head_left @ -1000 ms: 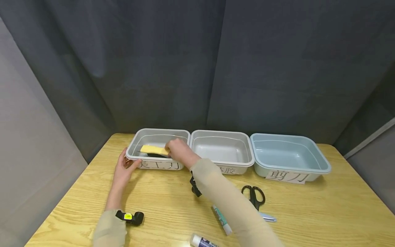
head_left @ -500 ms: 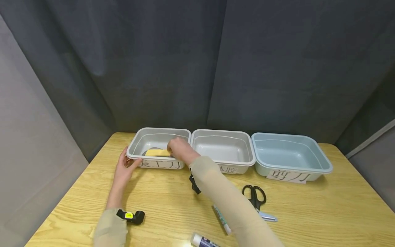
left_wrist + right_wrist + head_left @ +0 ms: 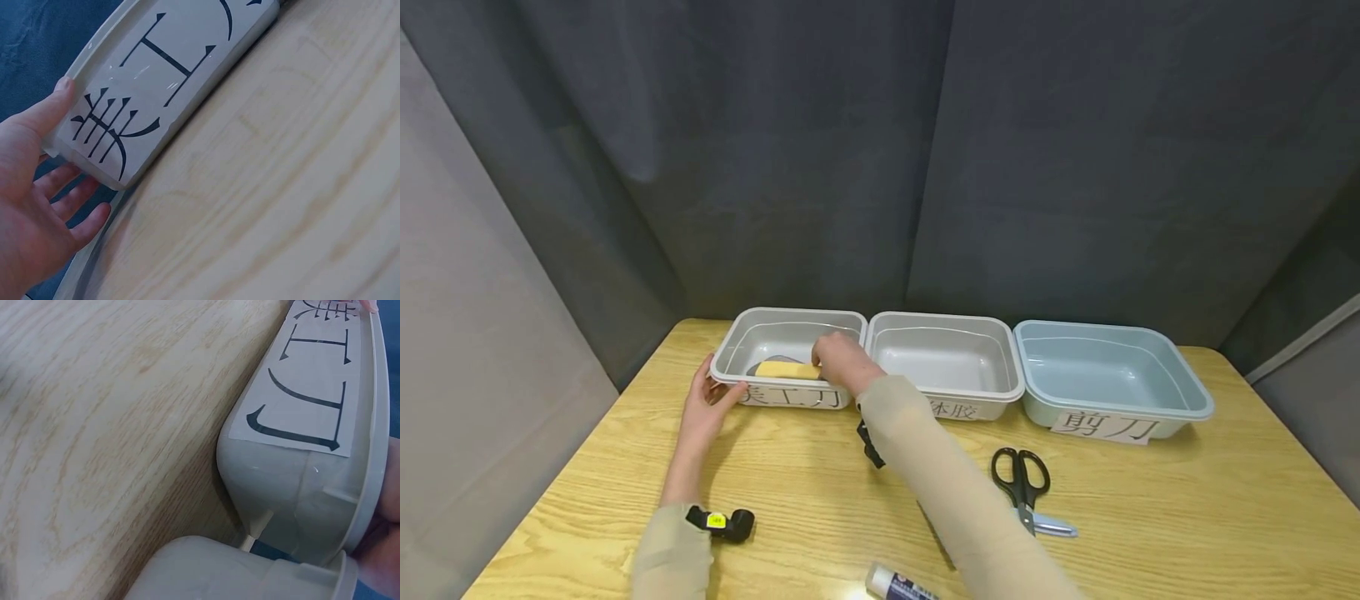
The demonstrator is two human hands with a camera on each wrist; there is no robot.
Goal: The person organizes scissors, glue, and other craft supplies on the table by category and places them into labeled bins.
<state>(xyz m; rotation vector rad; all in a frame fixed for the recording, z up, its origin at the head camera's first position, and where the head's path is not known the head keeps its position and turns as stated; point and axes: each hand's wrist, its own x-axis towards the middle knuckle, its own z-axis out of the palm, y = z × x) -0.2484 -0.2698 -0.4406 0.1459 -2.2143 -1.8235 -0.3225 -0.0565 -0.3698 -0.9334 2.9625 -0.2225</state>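
Note:
A yellow utility knife lies low in the left grey bin, whose front label reads 美工刀. My right hand reaches over that bin's front right corner and holds the knife's right end. Its fingertips are hidden inside the bin. In the right wrist view only part of the right hand shows behind the rim. My left hand grips the bin's front left corner. The left wrist view shows the left hand's thumb on the rim and its fingers around the end wall.
A middle grey bin and a light blue bin, labelled 剪刀, stand to the right. Black-handled scissors lie over a light blue tool. A white-capped glue stick lies at the front; another stick is mostly under the right sleeve.
My right hand has lowered the yellow utility knife into the left bin and shifted slightly right. My left hand keeps its hold on the corner.

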